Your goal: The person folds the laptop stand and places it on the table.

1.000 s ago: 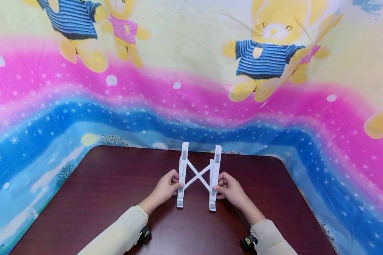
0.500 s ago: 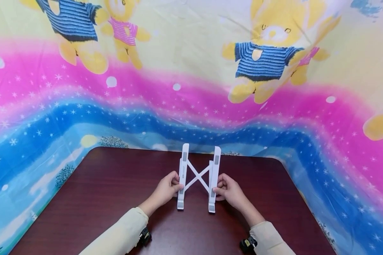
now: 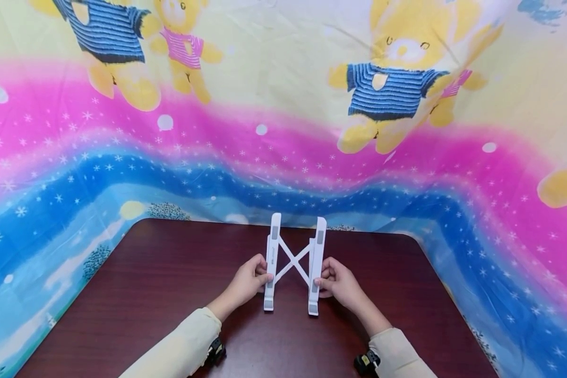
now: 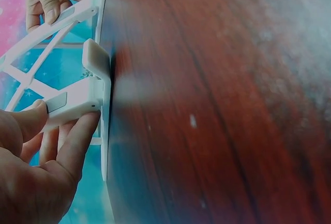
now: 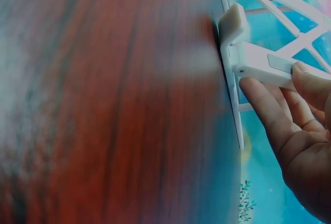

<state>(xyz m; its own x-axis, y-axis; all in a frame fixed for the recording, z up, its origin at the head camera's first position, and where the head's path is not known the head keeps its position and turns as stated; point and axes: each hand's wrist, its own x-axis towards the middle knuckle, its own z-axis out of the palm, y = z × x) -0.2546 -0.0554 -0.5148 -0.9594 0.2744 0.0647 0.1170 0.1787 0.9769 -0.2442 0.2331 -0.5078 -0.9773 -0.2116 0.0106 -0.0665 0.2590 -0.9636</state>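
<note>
A white folding laptop stand [image 3: 294,260] with grey pads and an X-shaped brace stands unfolded on the table, its two side arms raised. My left hand [image 3: 248,281] grips the left arm, thumb on the grey pad and fingers underneath, as the left wrist view shows. On the other side, my right hand [image 3: 340,281] holds the right arm the same way. In the right wrist view the right thumb [image 5: 310,81] presses by the pad, and the index fingertip lies under the arm near its hinge. The stand's base rails [image 4: 105,146] lie along the tabletop.
The dark red-brown wooden table [image 3: 146,315] has rounded far corners. Behind and beside it hangs a colourful cloth [image 3: 288,152] printed with bears and snowflakes. A black wrist camera [image 3: 367,362] sits at the right cuff, another [image 3: 216,350] at the left.
The two arms of the stand have come slightly closer together, the left hand shifting a little to the right. Both hands keep their hold.
</note>
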